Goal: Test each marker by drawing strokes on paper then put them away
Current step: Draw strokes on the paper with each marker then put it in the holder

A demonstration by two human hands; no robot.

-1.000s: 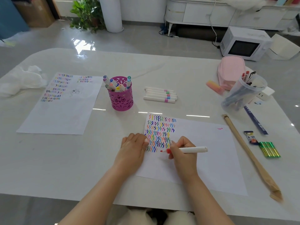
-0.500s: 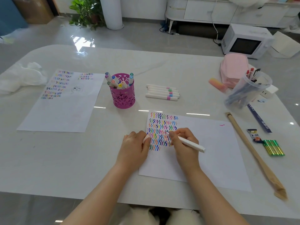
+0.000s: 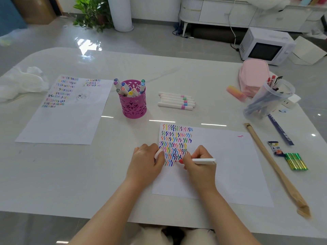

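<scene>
My right hand (image 3: 199,166) grips a white marker (image 3: 203,161) with a red tip, and the tip touches the near sheet of paper (image 3: 228,167) at the bottom of the rows of coloured strokes. My left hand (image 3: 145,165) rests on that sheet's left edge, fingers curled round a small white cap (image 3: 158,153). Several capped white markers (image 3: 176,103) lie side by side behind the sheet. A magenta pen cup (image 3: 134,105) holds several more markers.
A second sheet with strokes (image 3: 65,110) lies at the left, crumpled white plastic (image 3: 21,82) beyond it. At the right are a clear tub of pens (image 3: 267,99), a pink pouch (image 3: 252,75), a long wooden stick (image 3: 276,168), a blue ruler (image 3: 280,130) and green batteries (image 3: 296,161).
My right hand lifted the marker up over the strokes, then brought it back down level, red tip on the paper at the lowest row. The left hand stayed put.
</scene>
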